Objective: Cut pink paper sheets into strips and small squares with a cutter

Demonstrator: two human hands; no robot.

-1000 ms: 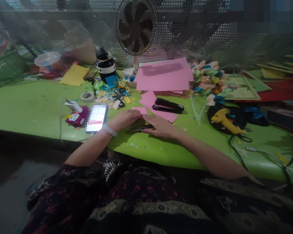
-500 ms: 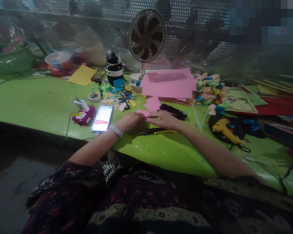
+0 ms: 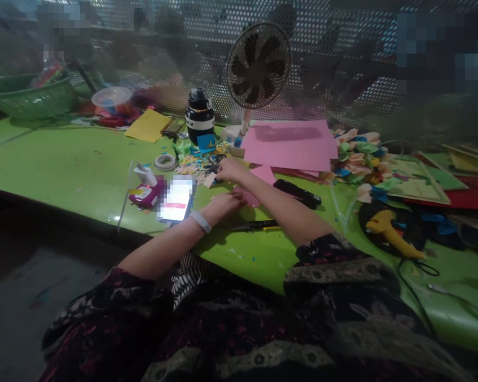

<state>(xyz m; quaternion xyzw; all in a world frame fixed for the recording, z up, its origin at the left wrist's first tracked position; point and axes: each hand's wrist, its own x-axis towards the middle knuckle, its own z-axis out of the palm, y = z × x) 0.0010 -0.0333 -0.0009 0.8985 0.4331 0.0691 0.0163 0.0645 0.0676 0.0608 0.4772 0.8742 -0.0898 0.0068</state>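
My left hand (image 3: pixel 225 206) rests low over the table with its fingertips closed on the edge of a small pink paper piece (image 3: pixel 247 197). Farther forward, my right hand (image 3: pixel 230 171) crosses over to the scrap pile, its bent fingers on a pair of dark scissors (image 3: pixel 215 159); the fingers partly hide the handles. Beside those fingers lies a small pale paper piece (image 3: pixel 210 180). Another pink piece (image 3: pixel 264 174) is behind my right forearm. A dark tool with a yellow handle (image 3: pixel 255 225) lies just in front of my left hand.
A lit phone (image 3: pixel 178 199) and a magenta device with a white plug (image 3: pixel 146 192) are at left. Behind stand a black bottle (image 3: pixel 200 119) and a fan (image 3: pixel 258 66). Pink sheets (image 3: pixel 289 143), a black stapler-like object (image 3: pixel 297 193) and a yellow glue gun (image 3: pixel 394 233) lie to the right.
My right hand has left the pink paper and moved forward and left to the scissors. My left hand stays at the pink paper. The whole view has shifted slightly.
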